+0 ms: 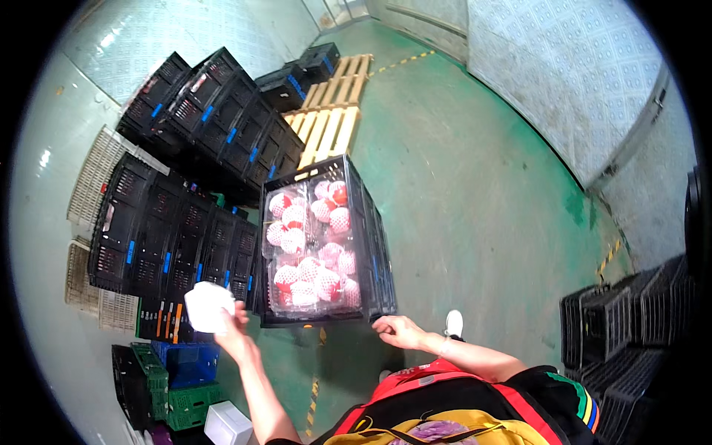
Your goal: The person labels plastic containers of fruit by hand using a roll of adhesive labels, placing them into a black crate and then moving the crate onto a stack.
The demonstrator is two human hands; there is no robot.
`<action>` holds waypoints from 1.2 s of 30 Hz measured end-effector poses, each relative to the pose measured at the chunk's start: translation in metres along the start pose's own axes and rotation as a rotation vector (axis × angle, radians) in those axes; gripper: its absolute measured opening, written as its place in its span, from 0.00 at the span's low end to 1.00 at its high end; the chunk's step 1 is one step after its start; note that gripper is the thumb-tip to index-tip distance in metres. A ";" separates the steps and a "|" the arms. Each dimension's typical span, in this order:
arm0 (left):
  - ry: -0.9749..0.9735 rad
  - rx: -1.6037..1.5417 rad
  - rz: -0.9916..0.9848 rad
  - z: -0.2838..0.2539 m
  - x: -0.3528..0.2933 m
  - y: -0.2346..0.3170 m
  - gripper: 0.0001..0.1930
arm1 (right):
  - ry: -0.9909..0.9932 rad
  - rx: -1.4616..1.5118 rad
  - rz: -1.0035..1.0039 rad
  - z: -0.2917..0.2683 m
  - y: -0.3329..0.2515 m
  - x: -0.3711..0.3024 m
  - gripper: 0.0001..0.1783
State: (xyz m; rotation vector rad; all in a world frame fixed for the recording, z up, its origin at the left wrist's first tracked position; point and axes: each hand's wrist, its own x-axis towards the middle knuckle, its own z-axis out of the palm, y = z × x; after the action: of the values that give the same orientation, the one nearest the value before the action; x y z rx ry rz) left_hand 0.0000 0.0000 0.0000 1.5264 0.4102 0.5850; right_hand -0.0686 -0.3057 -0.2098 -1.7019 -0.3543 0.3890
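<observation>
In front of me a black plastic crate (354, 194) tops a stack. Inside it lie clear plastic boxes (304, 251) of red round fruit (338, 193) wrapped in pinkish-white foam nets. My left hand (236, 324) is closed on a white piece (208, 307), held out left of the crate's near corner. Glare washes that piece out, so its kind cannot be told. At the crate's near right corner, my right hand (401, 331) is closed with its fingers curled at the rim. Part of its grip is hidden.
Tall stacks of black crates (211, 96) line the left side, with wooden pallets (330, 133) beyond. Blue (185, 363) and green crates (194, 404) and a white box (228, 424) lie lower left. More black crates (630, 311) stand at right. Striped tape (314, 397) marks the green floor.
</observation>
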 end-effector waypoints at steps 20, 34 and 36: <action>-0.983 -0.851 -1.544 0.485 -0.073 -0.117 0.24 | 0.578 -0.003 -0.046 -0.419 0.017 0.158 0.21; -0.931 -0.965 -1.117 0.702 0.205 -0.114 0.30 | -0.201 1.693 0.171 -0.628 -0.019 0.490 0.27; -0.731 -1.050 -1.202 0.722 0.228 -0.126 0.26 | -0.354 1.569 0.096 -0.656 -0.014 0.548 0.27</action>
State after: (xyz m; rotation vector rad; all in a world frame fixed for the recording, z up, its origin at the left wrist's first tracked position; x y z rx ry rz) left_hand 0.6225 -0.4407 -0.0855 0.2311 0.2860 -0.6512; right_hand 0.7150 -0.6392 -0.1286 -0.1074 -0.1136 0.7609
